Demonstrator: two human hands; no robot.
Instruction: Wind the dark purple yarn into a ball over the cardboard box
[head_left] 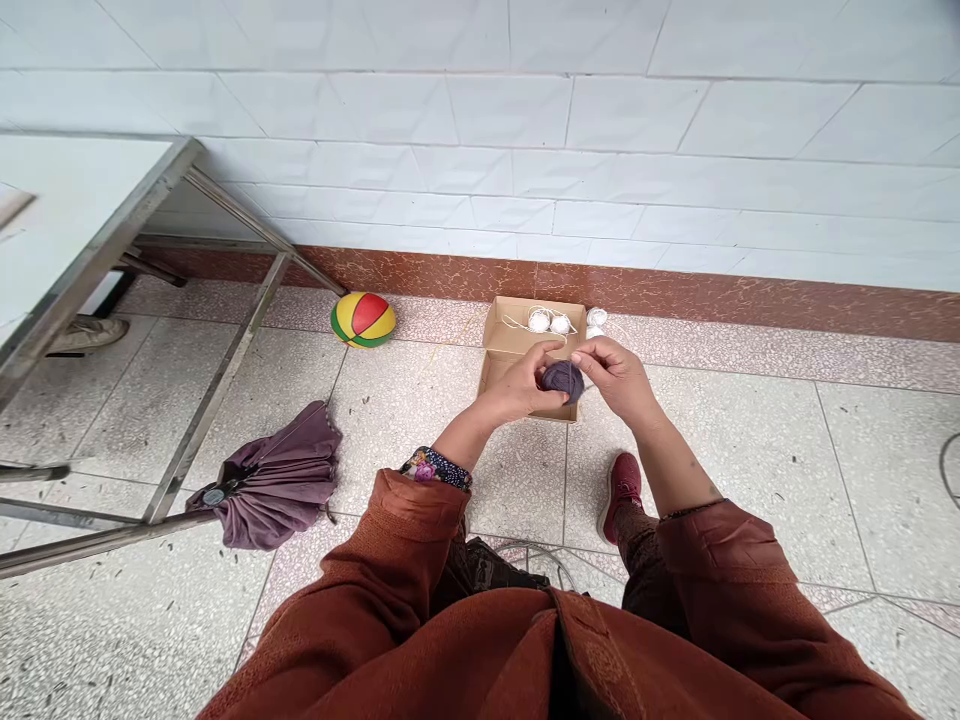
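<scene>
My left hand (pixel 523 385) grips a small dark purple-grey ball of yarn (pixel 563 379) from the left, thumb over its top. My right hand (pixel 616 375) touches the ball's right side with pinched fingertips. Both hands hover above an open cardboard box (pixel 502 340) on the tiled floor. Inside the box's far end lie two white yarn balls (pixel 548 321) with loose strands. A third white ball (pixel 596 318) sits just outside the box, by the wall.
A folded purple umbrella (pixel 274 485) lies on the floor at left, beside a metal table frame (pixel 214 385). A multicoloured ball (pixel 363 319) rests near the wall. My red shoe (pixel 619 487) is below the hands. Another person's shoe (pixel 86 334) shows under the table.
</scene>
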